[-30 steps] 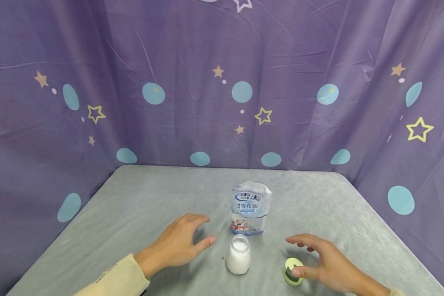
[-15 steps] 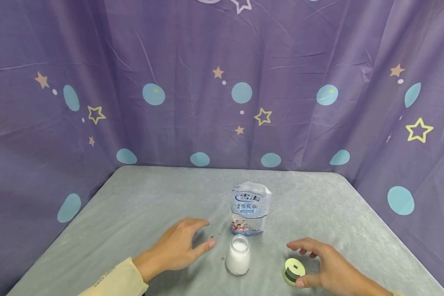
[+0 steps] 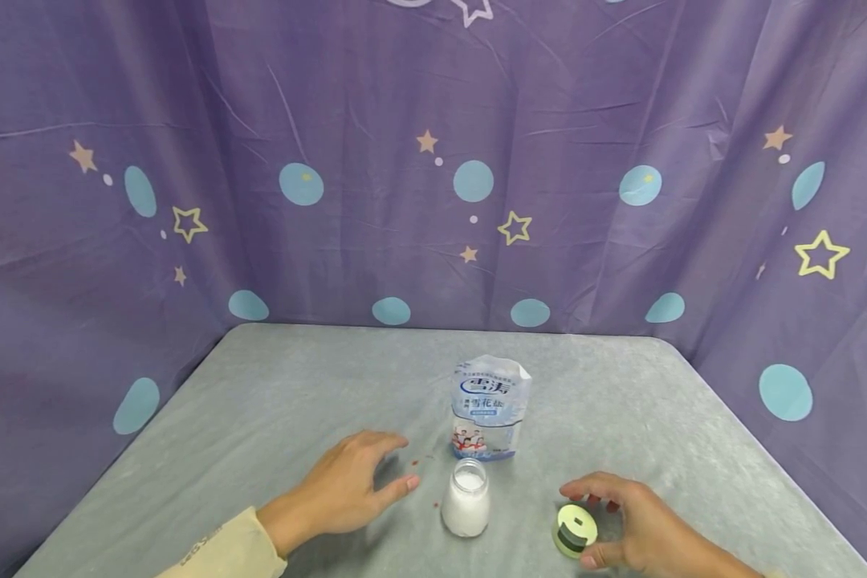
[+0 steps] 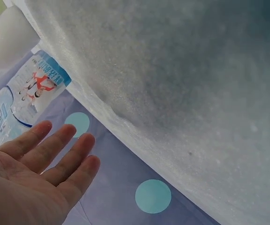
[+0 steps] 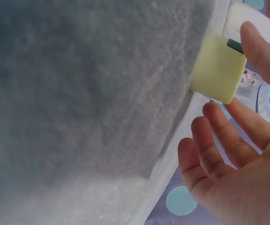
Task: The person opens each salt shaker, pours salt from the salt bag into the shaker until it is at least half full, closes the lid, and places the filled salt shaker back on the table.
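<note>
A glass jar (image 3: 466,502) without a lid stands upright, filled with white grains to near its neck. Left of it, my left hand (image 3: 348,483) hovers with thumb and fingers spread, apart from the jar; its palm (image 4: 22,192) shows nothing held. To the jar's right a short light green cap (image 3: 575,530) stands on the table, with a dark green strip on its side and a small slot on top. My right hand (image 3: 632,518) is beside this cap, fingers loosely bent behind it and thumb in front, without gripping it.
Behind the jar stands a white and blue salt pouch (image 3: 487,409) with printed figures. Tiny red specks lie near the jar on the grey cloth-covered table (image 3: 332,369). A purple curtain (image 3: 376,257) closes off the back and sides.
My right hand has shifted slightly down and right, its thumb sliding off the cap's front so the top shows. My left hand has sunk slightly. Jar and pouch stay put.
</note>
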The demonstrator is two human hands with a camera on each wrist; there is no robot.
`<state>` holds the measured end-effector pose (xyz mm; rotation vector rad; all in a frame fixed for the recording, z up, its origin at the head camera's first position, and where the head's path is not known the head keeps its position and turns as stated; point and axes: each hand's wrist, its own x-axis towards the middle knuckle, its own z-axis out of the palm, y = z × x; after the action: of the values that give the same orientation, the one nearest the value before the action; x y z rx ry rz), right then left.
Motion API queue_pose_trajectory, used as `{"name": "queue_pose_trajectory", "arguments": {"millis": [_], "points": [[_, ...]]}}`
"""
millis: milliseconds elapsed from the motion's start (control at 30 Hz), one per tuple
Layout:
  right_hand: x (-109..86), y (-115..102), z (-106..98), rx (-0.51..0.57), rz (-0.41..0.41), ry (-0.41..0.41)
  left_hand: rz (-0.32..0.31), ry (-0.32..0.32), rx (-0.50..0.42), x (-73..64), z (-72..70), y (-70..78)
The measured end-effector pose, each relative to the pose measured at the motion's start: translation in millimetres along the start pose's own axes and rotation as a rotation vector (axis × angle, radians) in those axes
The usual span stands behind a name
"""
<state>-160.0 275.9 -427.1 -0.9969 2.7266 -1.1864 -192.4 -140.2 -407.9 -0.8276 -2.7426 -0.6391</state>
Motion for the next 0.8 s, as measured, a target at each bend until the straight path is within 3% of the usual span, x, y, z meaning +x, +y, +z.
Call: {"name": "queue_pose_trajectory", "arguments": {"millis": [400, 800], "points": [[0.9, 0.3, 1.3, 0.04, 0.054, -0.068, -0.014, -0.024, -0.005, -1.4, 0.4, 0.5], [1.9, -1.9, 1.3, 0.037, 0.08, -0.073, -0.002, -0.016, -0.011, -5.4, 2.0, 2.3]]}}
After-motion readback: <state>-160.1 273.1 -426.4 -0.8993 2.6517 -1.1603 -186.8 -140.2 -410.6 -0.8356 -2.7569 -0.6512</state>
